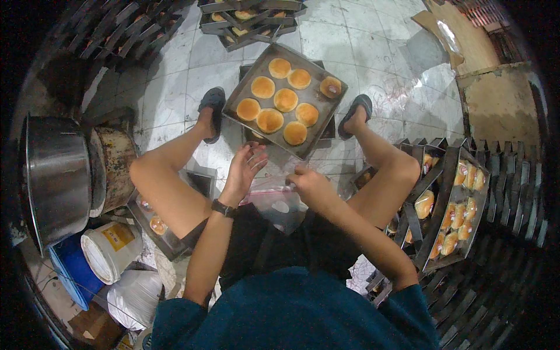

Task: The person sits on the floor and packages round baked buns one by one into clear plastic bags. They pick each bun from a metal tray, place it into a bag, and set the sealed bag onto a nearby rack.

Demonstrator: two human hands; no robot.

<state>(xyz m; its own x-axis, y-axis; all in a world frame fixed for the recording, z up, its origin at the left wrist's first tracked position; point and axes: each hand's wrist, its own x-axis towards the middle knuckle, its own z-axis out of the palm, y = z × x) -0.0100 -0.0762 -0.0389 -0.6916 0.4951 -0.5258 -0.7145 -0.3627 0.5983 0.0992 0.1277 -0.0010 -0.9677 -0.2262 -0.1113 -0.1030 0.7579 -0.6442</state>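
A square metal baking tray (326,118) lies in front of me between my feet, atop other trays. Several round golden buns (285,100) sit on it. The bun at its right corner (330,87) seems wrapped and bears a label. My right hand (313,188) pinches the upper edge of a clear plastic bag (280,205), which lies over my lap. Just below the tray's near edge, my left hand (246,168) is raised with palm up and fingers apart. It appears to hold nothing, though thin clear film near it is hard to make out.
On my right stand stacked trays (455,210) of wrapped buns. Another tray (175,245) lies by my left thigh. Further left are a large metal pot (59,179), a white bucket (111,251) and a white plastic sack (135,297). More stacked trays (251,26) stand ahead on the tiled floor.
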